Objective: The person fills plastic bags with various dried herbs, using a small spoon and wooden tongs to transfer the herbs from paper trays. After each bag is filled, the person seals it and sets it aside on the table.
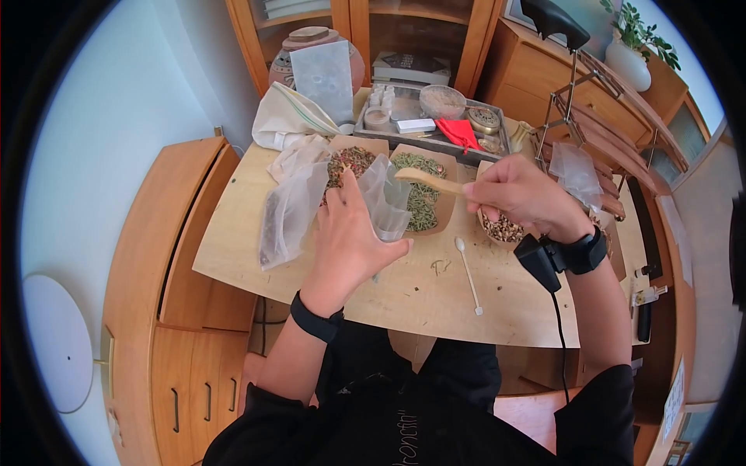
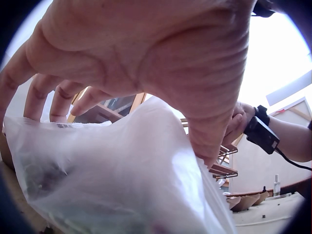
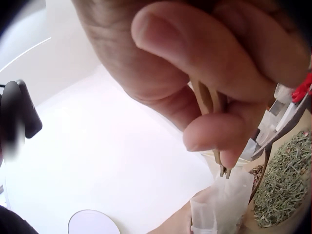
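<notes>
My left hand [image 1: 346,245] holds a translucent frosted bag [image 2: 117,161], fingers spread along one side of its mouth and thumb at the other. Dark and greenish contents show dimly through the bag's wall. Between thumb and fingers, my right hand [image 1: 521,198] pinches pale wooden tongs [image 1: 427,182]. Their bent end reaches over the bag's side in the head view. In the right wrist view the two tips sit close together, right above the bag. Below are paper trays of dried plant matter: a reddish-brown mix [image 1: 357,161], green herbs [image 1: 423,217] and brown pieces [image 1: 501,229].
A small white spoon [image 1: 468,276] lies toward the table's near edge. Behind the paper trays stands a grey tray [image 1: 426,142] with jars, a red pouch [image 1: 458,133] and a metal burner [image 1: 483,119]. A cloth bag [image 1: 287,120] is at the back left, a wooden rack [image 1: 598,147] at right.
</notes>
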Demonstrator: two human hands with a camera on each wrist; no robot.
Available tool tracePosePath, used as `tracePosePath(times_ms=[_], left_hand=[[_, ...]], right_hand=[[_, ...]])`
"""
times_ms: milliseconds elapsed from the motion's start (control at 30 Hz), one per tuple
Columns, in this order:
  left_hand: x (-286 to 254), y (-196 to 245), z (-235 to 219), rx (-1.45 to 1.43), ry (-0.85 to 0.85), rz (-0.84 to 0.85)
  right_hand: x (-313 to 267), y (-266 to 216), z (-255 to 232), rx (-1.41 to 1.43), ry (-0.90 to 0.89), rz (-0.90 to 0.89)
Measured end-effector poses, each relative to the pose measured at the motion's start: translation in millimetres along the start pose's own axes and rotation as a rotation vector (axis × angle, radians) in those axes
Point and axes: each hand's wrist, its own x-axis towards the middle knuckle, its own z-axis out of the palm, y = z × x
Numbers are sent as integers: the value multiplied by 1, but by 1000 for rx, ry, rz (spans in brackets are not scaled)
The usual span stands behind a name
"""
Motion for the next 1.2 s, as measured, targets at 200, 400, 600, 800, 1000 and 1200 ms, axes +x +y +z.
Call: tracePosePath(times_ms=[200,400,600,800,1000,1200], left_hand=[[-1,-3,1,-5,24,11],[-1,-3,-3,-15,8,-19],[-3,-5,0,-1,12,-5],[-3,-5,1,12,-2,-16],[-2,-8,4,-20,21,18],[0,-6,2,-1,-22,-14]], right_hand=[[-2,-8,16,-210,-31,-43],[5,17,-6,-200,114,105],[29,47,-5,-320,172,176],[51,55,11,-330,167,129],[61,57,23,-261,154,60],[62,55,32,-210,112,26]])
